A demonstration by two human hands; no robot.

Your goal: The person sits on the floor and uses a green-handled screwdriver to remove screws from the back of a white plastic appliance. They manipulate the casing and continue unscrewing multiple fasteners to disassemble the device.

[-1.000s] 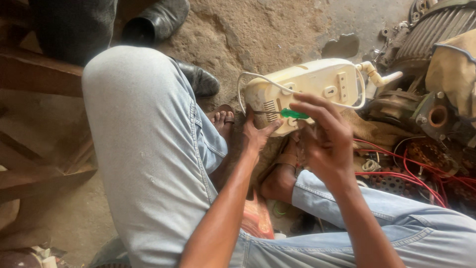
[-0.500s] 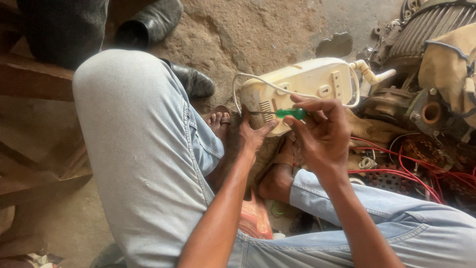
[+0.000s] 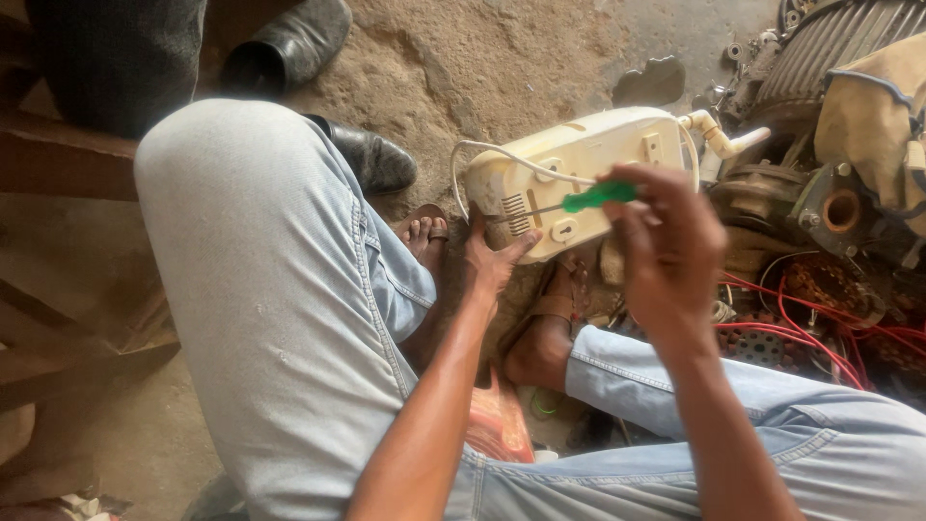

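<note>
Head view: right hand (image 3: pixel 666 251) has raised green screwdriver (image 3: pixel 598 196) slightly over cream casing (image 3: pixel 588 154).
</note>
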